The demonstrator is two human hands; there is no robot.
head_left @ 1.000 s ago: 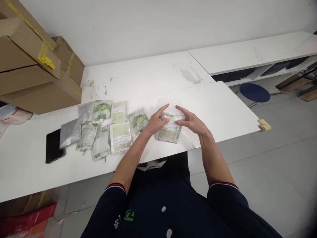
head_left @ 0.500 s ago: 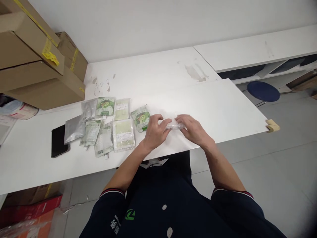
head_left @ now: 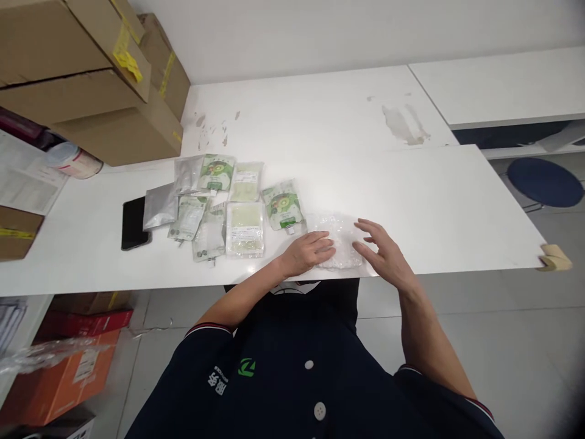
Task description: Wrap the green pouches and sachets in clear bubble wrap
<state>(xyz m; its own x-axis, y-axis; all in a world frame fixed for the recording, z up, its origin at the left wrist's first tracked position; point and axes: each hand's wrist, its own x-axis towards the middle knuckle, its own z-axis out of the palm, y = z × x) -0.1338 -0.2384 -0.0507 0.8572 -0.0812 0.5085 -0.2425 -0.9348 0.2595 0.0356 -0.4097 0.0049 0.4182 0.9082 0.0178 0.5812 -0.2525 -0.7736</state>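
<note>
A sheet or bag of clear bubble wrap (head_left: 343,244) lies flat near the table's front edge. My left hand (head_left: 307,253) rests on its left part with the fingers stretched out. Over its right edge is my right hand (head_left: 382,253), fingers spread and gripping nothing; whether the fingertips touch the plastic I cannot tell. Just left of the wrap lies a green-and-white spouted pouch (head_left: 283,206) with a kiwi picture. Farther left are a pale green packet (head_left: 245,228) in clear plastic, a second such packet (head_left: 247,182), another kiwi pouch (head_left: 216,173) and a silver pouch (head_left: 161,206).
A black phone (head_left: 134,224) lies partly under the silver pouch. Cardboard boxes (head_left: 123,131) are stacked at the back left, beside a round tub (head_left: 74,161). The white table (head_left: 439,207) has a yellowish guard (head_left: 555,257) on its right corner. A blue stool (head_left: 545,182) stands beyond.
Both hands have let go of the clear plastic they were pinching, and it now lies spread flat. My right hand has opened. The view has shifted, so the tabletop items appear slightly higher and farther right.
</note>
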